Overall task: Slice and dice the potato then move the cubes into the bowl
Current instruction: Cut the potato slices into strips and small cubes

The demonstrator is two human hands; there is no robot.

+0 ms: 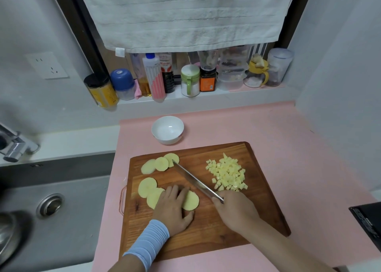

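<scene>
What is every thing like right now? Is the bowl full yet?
bowl: empty, beyond the cutting board.
potato cubes: diced, piled on the board.
potato slices: whole rounds, not yet diced.
knife: gripped by the right hand.
left hand: flat on the near slices.

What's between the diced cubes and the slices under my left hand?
The knife, its blade angled across the board, seen in the head view.

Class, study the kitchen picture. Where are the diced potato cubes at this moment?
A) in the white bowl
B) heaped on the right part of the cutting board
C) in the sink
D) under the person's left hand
B: the potato cubes lie in a heap on the right part of the cutting board, and the white bowl behind it has nothing in it.
</scene>
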